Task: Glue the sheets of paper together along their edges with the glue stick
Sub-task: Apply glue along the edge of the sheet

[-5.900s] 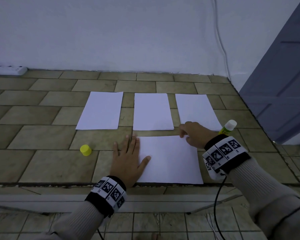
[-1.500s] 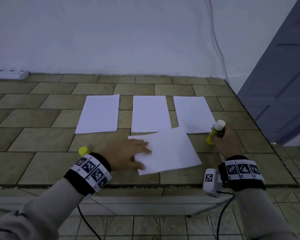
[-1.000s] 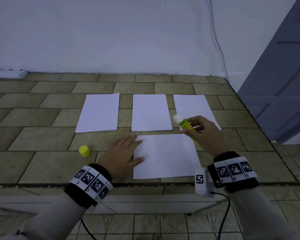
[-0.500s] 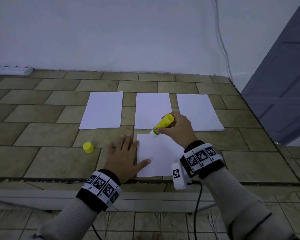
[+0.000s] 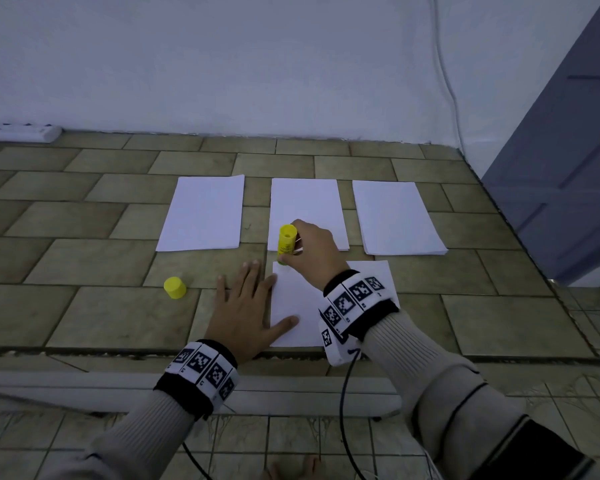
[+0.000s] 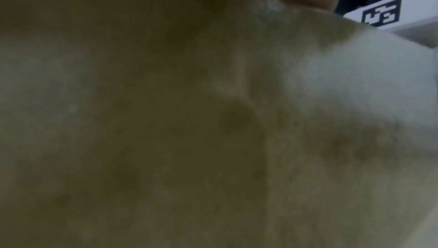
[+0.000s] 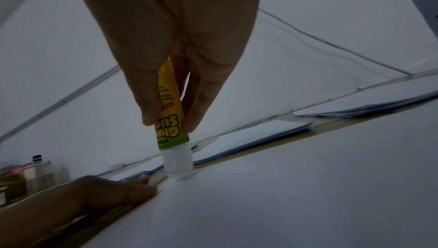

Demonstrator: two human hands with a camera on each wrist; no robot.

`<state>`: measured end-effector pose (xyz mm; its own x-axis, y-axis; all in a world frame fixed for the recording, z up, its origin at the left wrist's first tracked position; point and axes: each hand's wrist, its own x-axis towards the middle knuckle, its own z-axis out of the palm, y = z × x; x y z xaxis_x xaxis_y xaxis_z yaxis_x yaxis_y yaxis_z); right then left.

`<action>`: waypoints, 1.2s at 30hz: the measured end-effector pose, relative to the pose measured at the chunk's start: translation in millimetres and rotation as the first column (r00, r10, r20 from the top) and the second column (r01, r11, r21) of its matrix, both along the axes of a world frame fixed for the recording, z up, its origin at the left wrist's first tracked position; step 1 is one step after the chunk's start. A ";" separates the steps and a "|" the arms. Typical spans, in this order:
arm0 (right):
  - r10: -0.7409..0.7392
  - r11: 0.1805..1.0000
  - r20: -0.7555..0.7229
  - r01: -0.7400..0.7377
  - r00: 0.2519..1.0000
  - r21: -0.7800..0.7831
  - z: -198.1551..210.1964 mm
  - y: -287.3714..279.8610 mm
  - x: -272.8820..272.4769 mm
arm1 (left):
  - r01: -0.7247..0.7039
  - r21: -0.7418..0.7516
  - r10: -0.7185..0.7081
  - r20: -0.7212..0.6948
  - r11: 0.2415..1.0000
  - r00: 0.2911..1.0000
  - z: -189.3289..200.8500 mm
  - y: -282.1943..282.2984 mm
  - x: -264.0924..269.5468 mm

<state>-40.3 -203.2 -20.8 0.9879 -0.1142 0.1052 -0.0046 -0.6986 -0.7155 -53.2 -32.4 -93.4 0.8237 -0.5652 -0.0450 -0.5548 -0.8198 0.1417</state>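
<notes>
Head view: a tan stone-tiled surface (image 5: 84,265) meets a white wall (image 5: 222,64). On it, the near white paper sheet (image 5: 291,299) is the landmark; three white paper stacks (image 5: 203,214) lie beyond it and a yellow round cap (image 5: 174,287) left of it. The left hand (image 5: 243,306), fingers flat and apart, presses the sheet's left edge.

Left wrist view: blurred tan.

Right wrist view: the right hand (image 7: 170,49) has its grip clamped on the yellow glue stick (image 7: 171,132), whose tip touches the sheet's far left corner.

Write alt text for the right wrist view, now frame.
A right hand pinches an uncapped yellow glue stick, its white tip down on the far left corner of a white sheet. The left hand lies flat on that sheet's left edge, with more paper stacks along a white wall behind.
</notes>
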 end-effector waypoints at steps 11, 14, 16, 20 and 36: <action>-0.001 0.989 -0.096 -0.013 0.995 -0.150 6.4 -19.0 -3.5 | -0.013 0.041 0.014 -0.001 0.999 1.000 3.4 -0.8 -2.0; -0.051 0.992 -0.087 0.040 0.995 -0.120 6.5 -43.8 -17.1 | -0.015 0.032 0.015 0.002 0.999 1.000 2.0 -0.3 -1.8; -0.117 0.990 -0.073 0.110 0.990 -0.093 5.1 -62.7 -28.3 | -0.013 0.018 0.013 0.011 1.000 1.000 1.3 -0.3 -2.2; -0.235 0.968 -0.026 0.231 0.972 -0.093 2.5 -99.3 -48.6 | -0.004 0.014 0.003 0.022 1.000 1.000 0.4 -0.1 -2.5; -0.054 0.997 0.028 0.052 0.998 0.062 9.8 -62.6 -59.7 | 0.004 -0.038 -0.003 0.030 0.999 1.000 0.7 1.9 -1.3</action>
